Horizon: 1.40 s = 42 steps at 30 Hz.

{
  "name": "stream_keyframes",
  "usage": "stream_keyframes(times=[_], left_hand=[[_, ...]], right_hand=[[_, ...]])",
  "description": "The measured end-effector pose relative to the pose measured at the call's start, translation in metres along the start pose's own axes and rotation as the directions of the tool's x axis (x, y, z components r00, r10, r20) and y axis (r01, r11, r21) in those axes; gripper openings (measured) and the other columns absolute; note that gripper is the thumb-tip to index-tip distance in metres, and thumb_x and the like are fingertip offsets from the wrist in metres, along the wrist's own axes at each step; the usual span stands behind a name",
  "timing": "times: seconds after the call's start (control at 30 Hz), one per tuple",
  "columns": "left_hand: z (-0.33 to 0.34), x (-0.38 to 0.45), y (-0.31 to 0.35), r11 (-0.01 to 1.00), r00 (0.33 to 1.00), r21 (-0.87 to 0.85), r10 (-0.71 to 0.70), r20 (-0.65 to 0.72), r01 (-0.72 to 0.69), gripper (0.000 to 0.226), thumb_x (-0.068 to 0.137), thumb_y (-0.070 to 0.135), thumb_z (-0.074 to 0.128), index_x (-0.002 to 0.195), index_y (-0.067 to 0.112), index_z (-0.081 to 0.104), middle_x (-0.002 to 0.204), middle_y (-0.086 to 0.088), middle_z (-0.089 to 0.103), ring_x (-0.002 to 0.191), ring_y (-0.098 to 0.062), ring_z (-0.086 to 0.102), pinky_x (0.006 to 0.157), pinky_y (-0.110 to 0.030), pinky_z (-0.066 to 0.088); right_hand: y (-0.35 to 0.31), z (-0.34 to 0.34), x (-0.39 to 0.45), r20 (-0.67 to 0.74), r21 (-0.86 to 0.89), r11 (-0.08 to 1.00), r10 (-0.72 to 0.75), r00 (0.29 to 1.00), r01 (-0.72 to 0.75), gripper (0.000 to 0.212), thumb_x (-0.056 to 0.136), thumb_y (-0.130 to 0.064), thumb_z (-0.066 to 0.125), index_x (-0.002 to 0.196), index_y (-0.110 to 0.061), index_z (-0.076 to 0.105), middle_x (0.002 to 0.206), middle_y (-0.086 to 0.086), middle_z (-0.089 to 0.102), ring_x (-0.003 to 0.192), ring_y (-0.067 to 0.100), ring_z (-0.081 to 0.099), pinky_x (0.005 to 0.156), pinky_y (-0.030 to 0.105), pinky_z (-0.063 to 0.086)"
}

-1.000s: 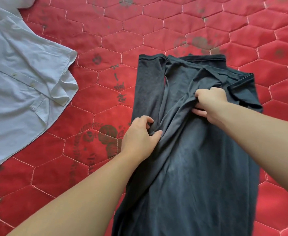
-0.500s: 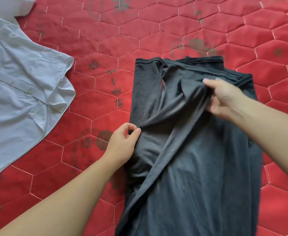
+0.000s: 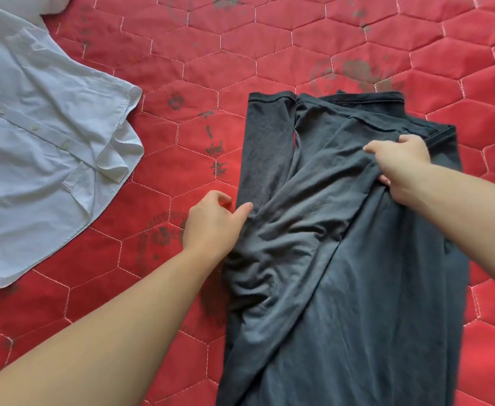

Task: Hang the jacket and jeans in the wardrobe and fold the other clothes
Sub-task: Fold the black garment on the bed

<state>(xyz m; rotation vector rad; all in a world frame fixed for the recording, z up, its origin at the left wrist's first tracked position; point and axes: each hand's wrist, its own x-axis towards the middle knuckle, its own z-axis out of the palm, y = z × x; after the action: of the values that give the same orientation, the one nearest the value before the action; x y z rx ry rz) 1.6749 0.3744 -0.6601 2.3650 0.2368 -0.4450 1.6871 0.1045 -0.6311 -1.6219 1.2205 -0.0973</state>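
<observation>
**Dark grey T-shirt mid-fold on red quilted mattress**

Dark grey T-shirt [image 3: 357, 288] lies lengthwise on the red quilted mattress [image 3: 269, 54], hexagon-stitched with faded dark prints. Its far end is a straight hem edge; its near end runs out of the bottom of the view. A loose flap of the fabric crosses the garment diagonally, bunched into wrinkles along the T-shirt's left edge.

Right hand [image 3: 398, 168]: on the T-shirt's far right part, fingers curled over a fold of the grey fabric, which is pinched between fingers and thumb. A dark band edge of the garment shows just beyond the knuckles.

Left hand [image 3: 211, 224]: at the T-shirt's left edge, about mid-length. Thumb tip touches the fabric edge; the fingers are loosely curled above the mattress and hold nothing that can be seen.

White button-up shirt [image 3: 41, 148]: well apart to the left of the T-shirt, spread unfolded on the mattress, button placket and a chest pocket facing up, partly cut by the left frame edge.
</observation>
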Motion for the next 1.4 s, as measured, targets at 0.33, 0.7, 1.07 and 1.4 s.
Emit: stream_keyframes(times=[0.33,0.7,1.07,1.4], left_hand=[[0.000,-0.013,0.025,0.913,0.985,-0.380,0.172,0.031,-0.148,0.023,0.073,0.031,0.061,0.069,0.010,0.052,0.057,0.001,0.047,0.058,-0.015,0.043,0.060,-0.035,0.040],[0.024,-0.053,0.023,0.881,0.836,0.014,0.444,0.323,-0.473,0.029,0.083,0.030,0.065,0.086,0.032,0.036,0.074,0.008,0.053,0.075,-0.021,0.055,0.070,-0.041,0.048],[0.015,-0.077,-0.016,0.831,0.784,0.032,0.510,0.352,-0.555,0.035,0.075,0.018,0.058,0.099,0.037,0.041,0.077,0.019,0.048,0.074,-0.008,0.047,0.068,-0.032,0.045],[0.019,-0.083,-0.021,0.856,0.844,0.089,0.477,0.246,-0.510,0.034,0.072,0.022,0.049,0.102,0.038,0.042,0.088,0.012,0.050,0.078,-0.023,0.056,0.068,-0.043,0.050]], right_hand=[[0.004,0.025,-0.059,0.305,-0.364,0.644,-0.601,0.739,0.673,0.018,0.086,-0.038,0.061,0.088,-0.021,0.069,0.085,-0.006,0.064,0.090,0.017,0.062,0.087,0.033,0.047],[-0.003,0.059,-0.058,0.444,-0.512,0.603,-0.424,0.789,0.612,0.015,0.081,-0.022,0.058,0.073,-0.010,0.059,0.071,0.006,0.060,0.074,0.026,0.056,0.065,0.029,0.038],[0.027,-0.006,-0.013,0.477,0.658,0.566,0.196,0.857,-0.496,0.033,0.084,-0.019,0.035,0.103,-0.012,0.060,0.124,0.002,0.057,0.127,0.037,0.053,0.095,0.046,0.049],[0.019,-0.003,-0.020,0.316,-0.507,0.708,-0.377,0.871,0.491,0.021,0.085,-0.027,0.066,0.099,-0.012,0.067,0.091,0.006,0.065,0.093,0.023,0.061,0.075,0.028,0.040]])
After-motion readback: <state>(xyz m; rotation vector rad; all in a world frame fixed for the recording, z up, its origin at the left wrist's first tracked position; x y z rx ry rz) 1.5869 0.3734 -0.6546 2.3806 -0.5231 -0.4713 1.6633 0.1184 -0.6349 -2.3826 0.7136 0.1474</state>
